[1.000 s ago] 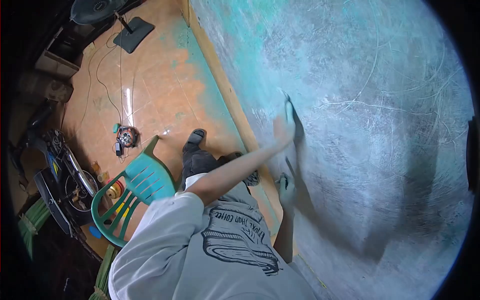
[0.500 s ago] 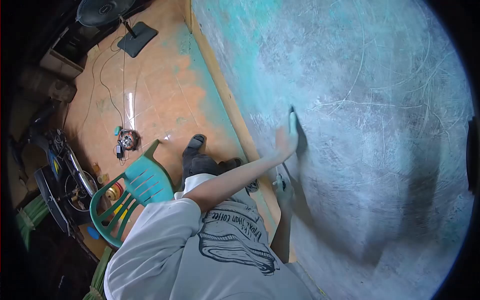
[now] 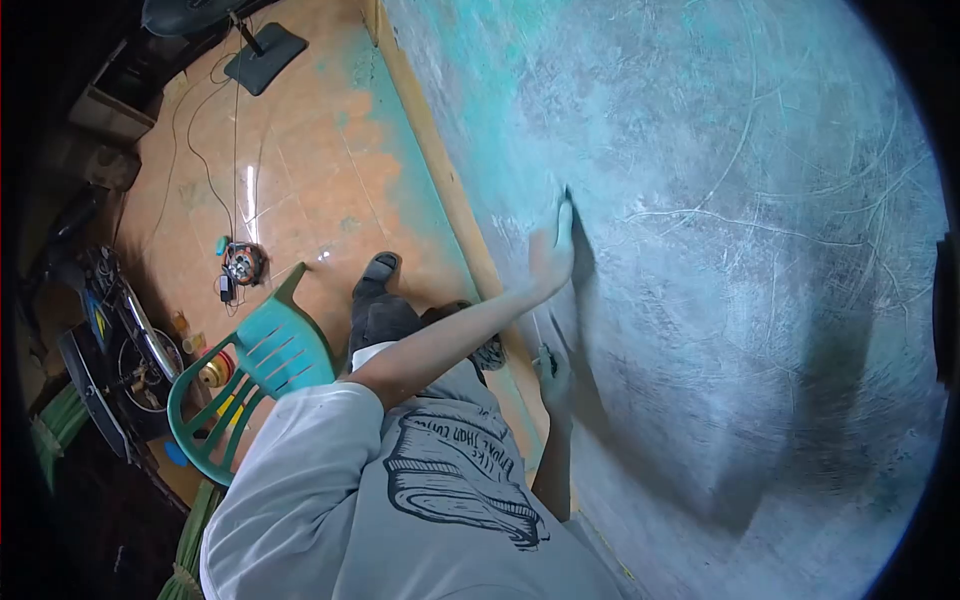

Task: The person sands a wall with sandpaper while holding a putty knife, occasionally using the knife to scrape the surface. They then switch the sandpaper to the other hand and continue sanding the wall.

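My left hand reaches across from the left and lies against the mottled blue-grey wall, its fingers stretched out. At its fingertips is a small dark sliver; whether it is an object or shadow is unclear. Lower down, close to the wall's bottom edge, my right hand is closed around something small and dark, too small to make out. A thin line rises above that hand. Both hands have a bluish-green tint, and shadows of the arms fall across the wall.
A green plastic chair stands at the left on the orange tiled floor. Beyond it are a cable reel with cords and a fan base. A motorbike is at the far left. A pale strip borders the wall.
The view has shifted slightly. My left hand stays on the wall, slightly higher in view than half a second ago. My right hand remains low by the wall, still closed.
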Demonstrator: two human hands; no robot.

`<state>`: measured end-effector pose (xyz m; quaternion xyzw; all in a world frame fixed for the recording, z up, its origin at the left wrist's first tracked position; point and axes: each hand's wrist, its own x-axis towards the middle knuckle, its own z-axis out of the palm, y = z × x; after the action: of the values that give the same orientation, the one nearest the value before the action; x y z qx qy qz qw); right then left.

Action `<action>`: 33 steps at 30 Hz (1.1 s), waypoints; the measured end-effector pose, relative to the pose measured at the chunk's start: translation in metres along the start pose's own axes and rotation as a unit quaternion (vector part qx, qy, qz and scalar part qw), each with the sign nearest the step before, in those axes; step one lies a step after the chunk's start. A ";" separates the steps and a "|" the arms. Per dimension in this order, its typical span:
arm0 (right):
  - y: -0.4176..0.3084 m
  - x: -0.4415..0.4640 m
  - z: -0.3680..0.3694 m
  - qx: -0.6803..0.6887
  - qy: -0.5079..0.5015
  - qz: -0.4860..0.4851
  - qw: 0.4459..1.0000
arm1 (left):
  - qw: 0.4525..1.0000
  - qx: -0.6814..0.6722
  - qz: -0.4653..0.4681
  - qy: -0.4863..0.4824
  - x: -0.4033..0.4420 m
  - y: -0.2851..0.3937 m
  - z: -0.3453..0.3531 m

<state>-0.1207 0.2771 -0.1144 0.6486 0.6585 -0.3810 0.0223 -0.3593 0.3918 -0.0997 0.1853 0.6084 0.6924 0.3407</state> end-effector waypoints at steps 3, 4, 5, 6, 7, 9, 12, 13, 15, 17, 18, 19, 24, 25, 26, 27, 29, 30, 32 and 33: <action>0.006 0.005 0.004 0.010 0.003 -0.033 0.999 | 0.998 0.018 -0.020 0.057 0.063 0.040 -0.007; 0.005 0.011 0.004 0.023 0.013 -0.058 0.998 | 0.995 0.034 -0.016 0.094 0.090 0.036 -0.010; 0.001 0.015 0.003 0.035 0.019 -0.064 0.997 | 0.990 0.051 -0.012 0.132 0.109 0.032 -0.013; -0.003 0.017 0.005 0.048 0.025 -0.069 0.996 | 0.988 0.053 -0.044 0.136 0.115 0.030 -0.017; -0.006 0.018 0.008 0.061 0.030 -0.073 0.995 | 0.986 0.056 -0.077 0.140 0.120 0.028 -0.021; -0.013 0.017 0.011 0.084 0.028 -0.078 0.993 | 0.982 0.060 -0.048 0.173 0.116 -0.010 -0.017; -0.033 0.010 0.010 0.049 0.019 -0.037 0.998 | 0.969 0.082 -0.217 0.081 0.046 -0.042 -0.009; -0.040 0.010 0.009 0.025 0.014 -0.017 0.999 | 0.977 0.068 -0.183 0.084 0.028 -0.065 0.002; -0.024 0.016 0.011 -0.003 0.008 -0.038 0.999 | 0.988 0.020 -0.141 0.053 0.022 -0.035 0.003; -0.003 0.013 0.014 -0.021 0.002 -0.038 0.999 | 0.995 -0.001 -0.094 0.042 0.023 0.001 -0.002; 0.002 0.016 0.015 -0.025 0.000 -0.036 0.999 | 0.997 -0.002 -0.061 0.052 0.039 0.019 -0.005; 0.004 0.020 0.017 -0.029 0.000 -0.038 0.999 | 0.998 -0.002 -0.024 0.062 0.058 0.026 -0.008; 0.005 0.015 0.034 0.058 0.055 -0.103 0.991 | 0.973 0.019 -0.205 0.105 0.129 -0.039 -0.040; -0.002 0.011 0.036 0.066 0.065 -0.111 0.990 | 0.962 0.030 -0.250 0.102 0.129 -0.053 -0.043; -0.008 0.006 0.034 0.054 0.050 -0.088 0.993 | 0.957 0.055 -0.276 0.071 0.119 -0.067 -0.040; -0.028 -0.002 0.028 0.042 0.035 -0.065 0.996 | 0.950 0.079 -0.300 0.041 0.101 -0.077 -0.037; -0.036 -0.005 0.027 0.029 0.025 -0.047 0.998 | 0.967 0.072 -0.244 0.030 0.077 -0.071 -0.032; -0.030 -0.006 0.029 0.028 0.031 -0.051 0.998 | 0.985 0.041 -0.162 0.048 0.070 -0.055 -0.026; -0.020 -0.006 0.031 0.026 0.037 -0.056 0.997 | 0.997 0.005 -0.024 0.076 0.077 -0.015 -0.019; -0.017 -0.006 0.031 0.024 0.038 -0.057 0.997 | 0.996 0.000 0.031 0.087 0.089 -0.001 -0.019</action>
<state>-0.1487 0.2577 -0.1248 0.6241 0.6858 -0.3723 -0.0402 -0.4345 0.4400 -0.1183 0.1432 0.6294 0.7165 0.2645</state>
